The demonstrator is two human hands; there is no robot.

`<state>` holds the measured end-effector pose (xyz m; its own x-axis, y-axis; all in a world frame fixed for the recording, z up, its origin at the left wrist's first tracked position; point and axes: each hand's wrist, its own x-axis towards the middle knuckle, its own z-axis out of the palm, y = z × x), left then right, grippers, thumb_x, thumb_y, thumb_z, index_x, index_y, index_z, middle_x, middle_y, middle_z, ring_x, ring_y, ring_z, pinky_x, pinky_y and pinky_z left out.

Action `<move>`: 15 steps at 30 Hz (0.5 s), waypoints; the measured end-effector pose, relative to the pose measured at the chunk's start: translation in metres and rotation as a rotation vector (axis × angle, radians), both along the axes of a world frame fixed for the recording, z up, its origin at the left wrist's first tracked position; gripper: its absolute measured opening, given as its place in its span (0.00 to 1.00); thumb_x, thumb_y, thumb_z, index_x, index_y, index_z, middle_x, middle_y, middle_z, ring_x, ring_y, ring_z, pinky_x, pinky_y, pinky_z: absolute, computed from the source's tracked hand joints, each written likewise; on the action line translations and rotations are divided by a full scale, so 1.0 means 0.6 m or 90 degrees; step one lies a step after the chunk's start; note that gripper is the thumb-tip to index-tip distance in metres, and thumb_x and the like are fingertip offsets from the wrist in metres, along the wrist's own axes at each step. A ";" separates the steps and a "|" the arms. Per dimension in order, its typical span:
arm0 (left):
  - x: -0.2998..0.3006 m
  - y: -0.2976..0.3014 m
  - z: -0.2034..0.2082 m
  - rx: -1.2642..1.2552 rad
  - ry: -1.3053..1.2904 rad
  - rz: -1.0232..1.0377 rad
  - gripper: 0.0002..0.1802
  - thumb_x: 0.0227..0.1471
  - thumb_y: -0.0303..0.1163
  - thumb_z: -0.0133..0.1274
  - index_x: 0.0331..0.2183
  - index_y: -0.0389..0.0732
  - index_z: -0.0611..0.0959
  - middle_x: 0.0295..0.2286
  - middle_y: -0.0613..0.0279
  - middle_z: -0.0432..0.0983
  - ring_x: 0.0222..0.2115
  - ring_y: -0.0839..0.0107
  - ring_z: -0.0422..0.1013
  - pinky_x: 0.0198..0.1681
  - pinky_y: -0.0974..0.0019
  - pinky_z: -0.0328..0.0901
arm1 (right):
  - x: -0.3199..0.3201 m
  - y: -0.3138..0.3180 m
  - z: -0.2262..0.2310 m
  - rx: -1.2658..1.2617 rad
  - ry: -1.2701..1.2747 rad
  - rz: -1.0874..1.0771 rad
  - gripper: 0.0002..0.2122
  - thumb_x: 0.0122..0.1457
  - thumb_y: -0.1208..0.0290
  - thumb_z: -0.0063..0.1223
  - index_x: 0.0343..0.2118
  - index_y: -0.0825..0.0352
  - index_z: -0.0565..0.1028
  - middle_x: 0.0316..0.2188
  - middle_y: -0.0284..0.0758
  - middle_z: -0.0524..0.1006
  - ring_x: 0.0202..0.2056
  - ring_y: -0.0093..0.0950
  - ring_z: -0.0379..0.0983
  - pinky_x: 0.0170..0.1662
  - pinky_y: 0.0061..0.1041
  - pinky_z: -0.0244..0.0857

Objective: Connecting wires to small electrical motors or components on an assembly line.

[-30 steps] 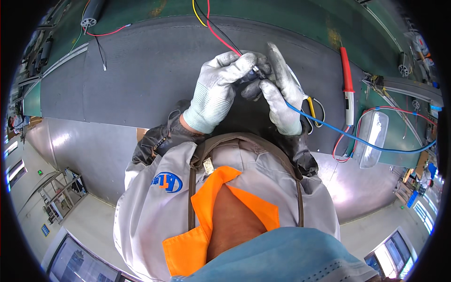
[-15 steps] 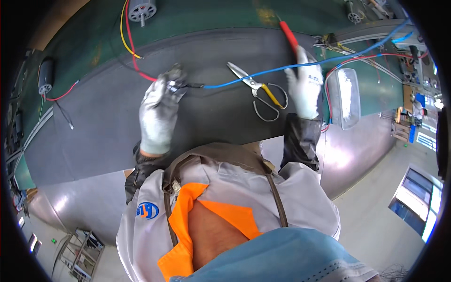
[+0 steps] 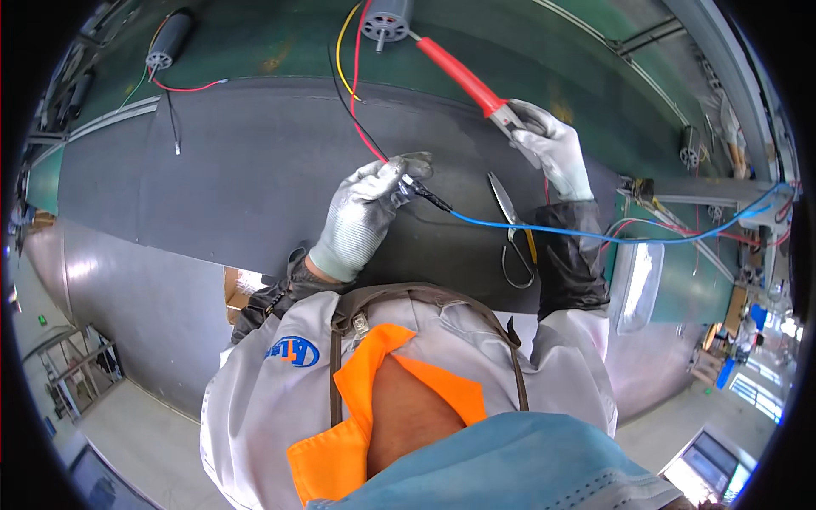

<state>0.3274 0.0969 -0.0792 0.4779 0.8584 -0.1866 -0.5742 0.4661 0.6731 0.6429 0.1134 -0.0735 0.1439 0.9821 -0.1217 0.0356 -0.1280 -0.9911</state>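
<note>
My left hand (image 3: 361,212), in a whitish-grey glove, is closed over the mat. It pinches the black-sleeved metal end (image 3: 429,194) of a blue wire (image 3: 544,229) beside the end of a red wire (image 3: 367,136). How the two ends meet is hidden by the fingers. The red wire runs to a grey motor (image 3: 387,24) at the top. My right hand (image 3: 552,149), gloved too, grips a red-handled tool (image 3: 463,76) by its grey metal part; a thin metal piece shows at its far end. Scissors (image 3: 514,229) lie below, partly under my right sleeve.
A dark mat (image 3: 212,178) covers the green bench. A second grey motor (image 3: 168,41) with loose wires stands at the far left. A clear plastic box (image 3: 639,287) sits to the right, near a metal rail (image 3: 693,189). The blue wire stretches across my right forearm.
My view has shifted, so the bench things sit elsewhere in the picture. My right hand has lifted the red-handled tool and tilted it leftward. My left hand keeps its pinch.
</note>
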 end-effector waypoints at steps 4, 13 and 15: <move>-0.008 0.004 0.007 -0.013 0.034 -0.011 0.19 0.68 0.34 0.48 0.50 0.28 0.78 0.44 0.56 0.80 0.44 0.75 0.74 0.52 0.72 0.64 | -0.024 0.078 -0.008 -0.074 -0.064 0.117 0.19 0.59 0.79 0.58 0.54 0.73 0.76 0.41 0.32 0.81 0.38 0.19 0.76 0.40 0.18 0.71; 0.019 0.010 -0.030 -0.058 -0.001 -0.096 0.20 0.66 0.37 0.48 0.52 0.31 0.77 0.50 0.51 0.77 0.49 0.62 0.74 0.56 0.59 0.66 | -0.057 0.086 -0.017 0.057 -0.395 0.155 0.16 0.61 0.67 0.61 0.50 0.68 0.79 0.29 0.31 0.80 0.29 0.17 0.73 0.33 0.22 0.69; 0.031 0.016 -0.043 -0.064 -0.025 -0.109 0.21 0.66 0.40 0.48 0.51 0.32 0.78 0.51 0.53 0.77 0.49 0.61 0.74 0.55 0.57 0.67 | -0.041 0.057 0.001 0.010 -0.366 0.096 0.16 0.61 0.66 0.62 0.49 0.68 0.79 0.29 0.31 0.79 0.28 0.16 0.72 0.32 0.21 0.69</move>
<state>0.3462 0.1067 -0.1051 0.6241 0.7416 -0.2460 -0.5056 0.6233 0.5965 0.6185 0.1477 -0.0728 0.0412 0.9979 -0.0506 0.5841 -0.0652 -0.8091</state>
